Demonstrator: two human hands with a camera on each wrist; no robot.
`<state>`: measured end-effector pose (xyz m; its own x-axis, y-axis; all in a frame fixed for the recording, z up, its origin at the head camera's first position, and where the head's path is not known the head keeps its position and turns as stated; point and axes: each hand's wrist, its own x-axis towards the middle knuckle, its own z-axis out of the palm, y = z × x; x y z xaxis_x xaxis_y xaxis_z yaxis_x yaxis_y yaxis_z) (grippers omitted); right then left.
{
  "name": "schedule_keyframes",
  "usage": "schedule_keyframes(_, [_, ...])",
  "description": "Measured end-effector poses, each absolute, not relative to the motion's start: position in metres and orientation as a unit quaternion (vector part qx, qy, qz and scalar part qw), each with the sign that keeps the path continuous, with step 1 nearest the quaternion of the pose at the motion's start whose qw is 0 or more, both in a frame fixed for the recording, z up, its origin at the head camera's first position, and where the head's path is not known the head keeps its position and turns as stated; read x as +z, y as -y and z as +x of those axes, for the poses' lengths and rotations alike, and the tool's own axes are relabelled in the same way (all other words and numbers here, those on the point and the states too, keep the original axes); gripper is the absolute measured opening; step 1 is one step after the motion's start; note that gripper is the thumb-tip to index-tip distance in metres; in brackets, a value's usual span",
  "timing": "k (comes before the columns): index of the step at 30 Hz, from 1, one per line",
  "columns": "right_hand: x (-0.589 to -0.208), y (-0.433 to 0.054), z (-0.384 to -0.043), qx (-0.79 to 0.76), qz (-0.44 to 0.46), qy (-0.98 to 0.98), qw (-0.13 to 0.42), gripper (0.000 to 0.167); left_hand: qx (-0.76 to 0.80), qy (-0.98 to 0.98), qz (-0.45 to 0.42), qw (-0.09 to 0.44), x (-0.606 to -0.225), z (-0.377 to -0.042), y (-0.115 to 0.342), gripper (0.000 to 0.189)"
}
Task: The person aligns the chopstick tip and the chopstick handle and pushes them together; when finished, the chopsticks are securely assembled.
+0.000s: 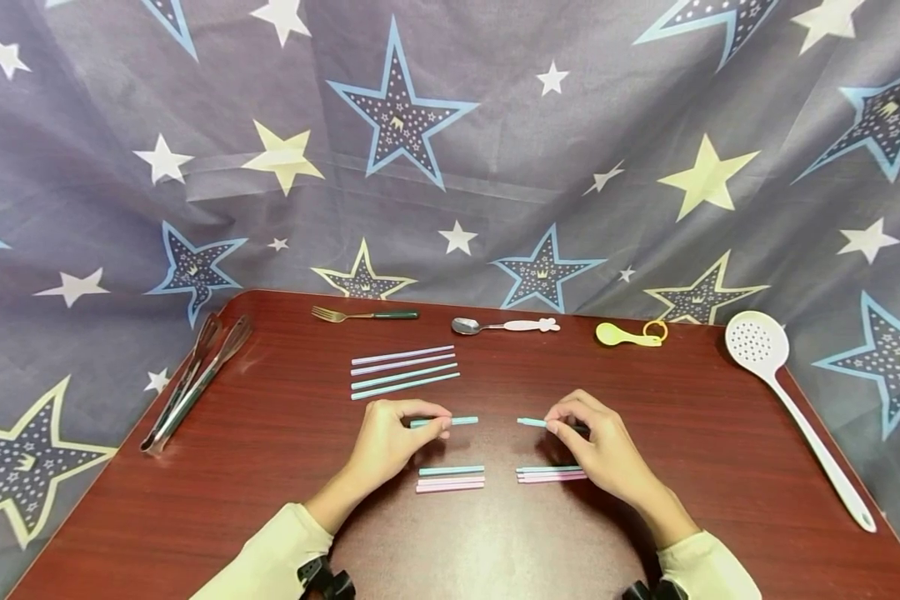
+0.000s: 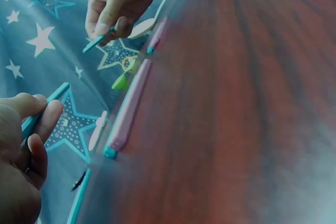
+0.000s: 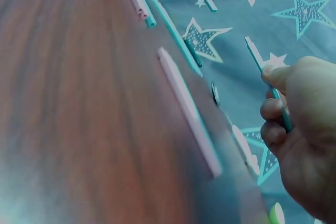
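My left hand (image 1: 393, 433) pinches a teal chopstick half (image 1: 464, 420) between thumb and fingers, its end pointing right. Facing it, my right hand (image 1: 603, 442) pinches another teal chopstick half (image 1: 531, 422), whose narrow stub (image 3: 248, 40) points left. A gap separates the two ends. Below the left hand lies a row of short pieces, teal (image 1: 452, 471) and pink (image 1: 450, 488). A similar row of teal (image 1: 540, 469) and pink pieces (image 1: 551, 478) lies under the right hand, which partly covers it. Beyond the left hand lie several full-length sticks (image 1: 405, 385), lavender and teal.
Along the table's back edge lie a fork (image 1: 367, 315), a spoon with a white handle (image 1: 506, 325) and a yellow measuring spoon (image 1: 626, 335). Metal tongs (image 1: 195, 379) lie at the left, a white slotted skimmer (image 1: 802, 417) at the right. A star-patterned cloth (image 1: 487, 183) hangs behind.
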<state>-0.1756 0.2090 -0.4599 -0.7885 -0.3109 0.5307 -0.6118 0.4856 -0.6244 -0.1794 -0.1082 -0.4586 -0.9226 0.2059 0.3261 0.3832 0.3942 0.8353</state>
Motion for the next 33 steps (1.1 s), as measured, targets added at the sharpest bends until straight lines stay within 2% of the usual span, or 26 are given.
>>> schedule_keyframes(15, [-0.447, -0.184, -0.182, 0.458, 0.271, 0.83, 0.166, 0.016, -0.566, 0.804, -0.169, 0.068, -0.444, -0.182, 0.102, 0.007])
schedule_keyframes(23, [-0.449, -0.179, -0.179, 0.464, 0.274, 0.827, 0.159, 0.005, -0.57, 0.801, -0.169, 0.065, -0.448, -0.181, 0.098, 0.004])
schedule_keyframes(28, [-0.447, -0.178, -0.177, 0.465, 0.273, 0.827, 0.16, 0.013, -0.575, 0.798, -0.169, 0.064, -0.449, -0.18, 0.098, 0.005])
schedule_keyframes(33, [-0.447, -0.176, -0.176, 0.468, 0.275, 0.825, 0.16, 0.017, -0.579, 0.795, -0.167, 0.066, -0.45, -0.18, 0.097, 0.013])
